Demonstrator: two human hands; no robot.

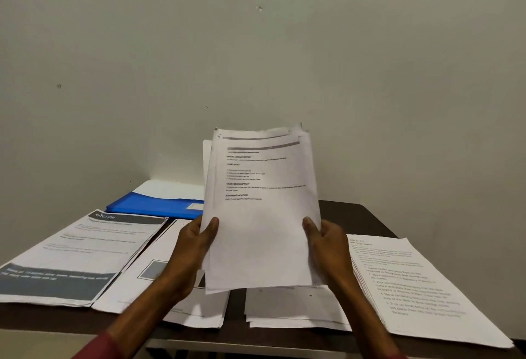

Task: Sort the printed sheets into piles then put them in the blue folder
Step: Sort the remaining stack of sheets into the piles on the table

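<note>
I hold a stack of printed sheets [260,210] upright above the middle of the dark table [367,217]. My left hand [193,247] grips its left edge and my right hand [327,247] grips its right edge, thumbs on the front page. The blue folder [153,205] lies at the back left of the table, a white sheet showing at its far side. Sorted piles lie flat: a pile headed "KITCHEN" [76,256] at the left, a pile with a grey box [159,282] beside it, a pile [293,310] under the held stack, and a pile with a numbered list [412,287] at the right.
A plain pale wall [256,45] rises directly behind the table. The table's front edge [227,341] runs across the bottom of the view, and the right pile overhangs toward the front right corner.
</note>
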